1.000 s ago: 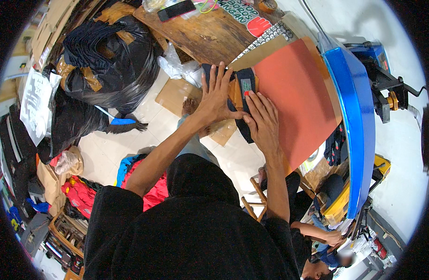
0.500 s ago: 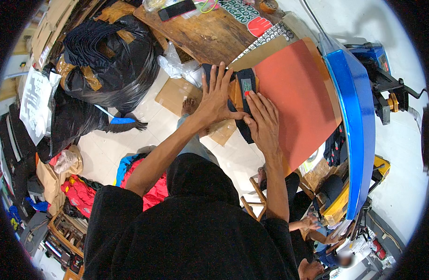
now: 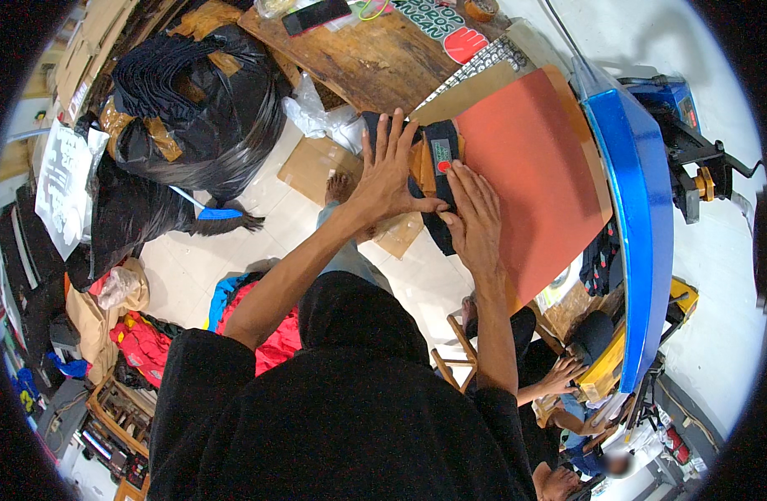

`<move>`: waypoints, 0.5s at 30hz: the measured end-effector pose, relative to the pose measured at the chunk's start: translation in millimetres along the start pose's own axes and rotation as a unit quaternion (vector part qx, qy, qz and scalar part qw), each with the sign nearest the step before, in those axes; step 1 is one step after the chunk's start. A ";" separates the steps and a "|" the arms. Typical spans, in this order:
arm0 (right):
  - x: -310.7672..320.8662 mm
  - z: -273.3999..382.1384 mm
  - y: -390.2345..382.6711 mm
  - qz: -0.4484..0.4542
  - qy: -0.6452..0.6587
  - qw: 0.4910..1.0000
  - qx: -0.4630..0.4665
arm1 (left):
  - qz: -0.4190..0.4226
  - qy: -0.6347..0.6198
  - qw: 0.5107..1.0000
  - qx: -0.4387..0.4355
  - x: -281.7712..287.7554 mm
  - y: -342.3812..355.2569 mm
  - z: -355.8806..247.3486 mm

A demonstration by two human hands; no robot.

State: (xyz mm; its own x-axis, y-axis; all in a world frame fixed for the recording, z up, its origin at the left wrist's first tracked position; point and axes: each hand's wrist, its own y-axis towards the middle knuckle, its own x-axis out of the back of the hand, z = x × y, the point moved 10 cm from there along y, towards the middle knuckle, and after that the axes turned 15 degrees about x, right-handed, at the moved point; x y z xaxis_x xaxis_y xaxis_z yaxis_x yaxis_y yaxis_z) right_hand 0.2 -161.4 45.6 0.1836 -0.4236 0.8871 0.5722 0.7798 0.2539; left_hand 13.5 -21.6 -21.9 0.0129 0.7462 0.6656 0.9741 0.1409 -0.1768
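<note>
The left hand [image 3: 387, 190] has its fingers [image 3: 397, 138] splayed wide, laid flat over a dark cloth piece [image 3: 441, 132], with the thumb reaching right toward the other hand. The right hand [image 3: 481, 230] is flat too, its fingers straight and close together, at the right edge of the cloth and the adjoining red-orange sheet [image 3: 529, 167]. Neither hand is closed around anything; how firmly they press cannot be told.

The cloth lies under and between the hands, at the left end of the red-orange sheet. A mustard-brown band [image 3: 421, 171] and a small patch [image 3: 441, 150] with a red spot show on it between the hands.

Right of the sheet stands a long blue panel [image 3: 634, 217]. On the far side, a wooden surface [image 3: 375, 54] carries a dark phone [image 3: 316, 17]. A crumpled white plastic bag [image 3: 316, 113] sits left of the cloth; farther left is a bulky black bag [image 3: 233, 125], with a blue-headed brush [image 3: 220, 215] on its near side. On the near right, another person's hand [image 3: 560, 376] is beside a yellow part [image 3: 604, 371].
</note>
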 end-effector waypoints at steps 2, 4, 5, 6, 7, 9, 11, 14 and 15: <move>4.7 -4.6 -6.6 -0.033 0.009 0.999 -0.012 | -0.001 0.005 1.000 0.005 -0.3 0.6 0.6; 16.5 -12.5 -14.4 -0.067 0.005 0.996 -0.053 | -0.001 0.004 1.000 0.006 -0.6 0.7 0.6; 21.8 -15.5 -17.9 -0.084 0.003 0.994 -0.073 | -0.001 0.004 1.000 0.006 -0.8 0.7 0.5; 22.9 -15.5 -19.3 -0.081 -0.002 0.994 -0.078 | 0.000 0.004 1.000 0.008 -1.2 1.0 0.2; 24.0 -15.5 -20.4 -0.077 -0.007 0.994 -0.083 | 0.000 0.003 1.000 0.010 -1.3 1.2 0.3; 23.7 -12.8 -19.1 -0.066 -0.013 0.995 -0.074 | -0.002 0.004 1.000 0.007 -1.4 1.5 0.3; 19.3 -6.0 -12.4 -0.053 -0.014 0.998 -0.045 | -0.010 0.007 1.000 -0.003 -1.7 1.9 0.6; 9.6 1.7 -2.2 -0.021 -0.010 0.999 -0.025 | 0.010 0.008 1.000 -0.006 -5.4 2.8 2.1; 6.0 3.2 0.3 -0.009 -0.015 1.000 -0.012 | 0.012 0.008 1.000 -0.007 -5.5 2.7 2.6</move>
State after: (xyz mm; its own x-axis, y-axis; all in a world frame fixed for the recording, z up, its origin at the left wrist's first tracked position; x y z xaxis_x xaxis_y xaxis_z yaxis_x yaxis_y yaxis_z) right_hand -1.1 -162.2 52.3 0.1490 -0.4237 0.8935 0.5946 0.7603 0.2614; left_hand 15.6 -23.7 -27.9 0.0398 0.7390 0.6725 0.9764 0.1144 -0.1834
